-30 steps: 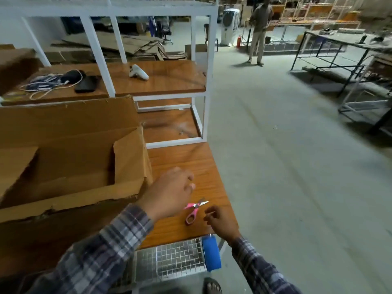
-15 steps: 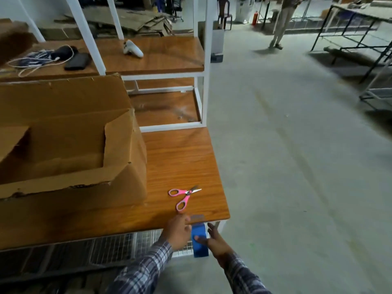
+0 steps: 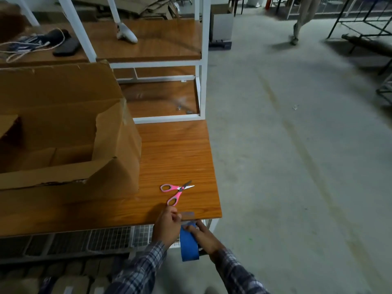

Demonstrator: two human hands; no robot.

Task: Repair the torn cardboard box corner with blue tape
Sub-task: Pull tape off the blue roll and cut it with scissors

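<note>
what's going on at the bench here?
A person is working a roll of blue tape just off the near edge of the wooden table. The right hand holds the roll; the left hand pinches at its top, seemingly at the loose end. Pink scissors lie untouched on the table. The cardboard box shows no tape.
</note>
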